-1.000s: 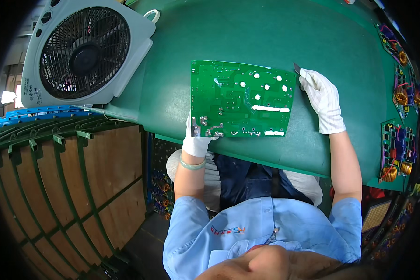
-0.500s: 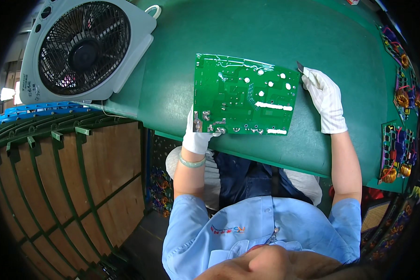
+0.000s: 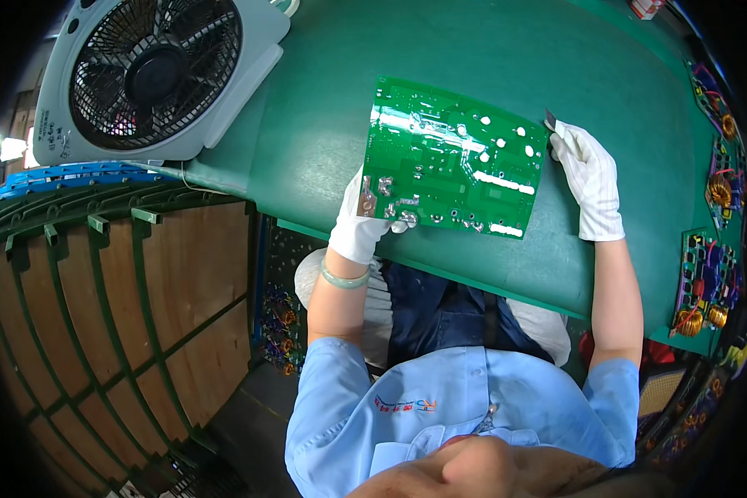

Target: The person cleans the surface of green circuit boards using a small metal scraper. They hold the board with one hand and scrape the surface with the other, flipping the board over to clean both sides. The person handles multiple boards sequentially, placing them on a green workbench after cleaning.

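Note:
A green circuit board (image 3: pixel 452 162) is held up over the table, its solder side showing white patches and silvery solder spots. My left hand (image 3: pixel 358 220), in a white glove, is closed on the board's lower left corner; some of its fingers are hidden behind the board. To the right of the board, my gloved right hand (image 3: pixel 587 174) pinches a small dark flat blade (image 3: pixel 550 119), whose tip points up and left. The blade is close to the board's upper right edge but apart from it.
A grey box fan (image 3: pixel 153 79) stands at the far left of the green table (image 3: pixel 324 108). Along the right edge lie several populated circuit boards (image 3: pixel 705 278) with copper coils. A slatted rack with wooden panels (image 3: pixel 191 282) is at the left. A small red-and-white box (image 3: pixel 646 8) sits far right.
The board has shifted slightly right and up and is tilted differently, so a bright glare now crosses its upper left. My right hand has moved a little to the right with the blade.

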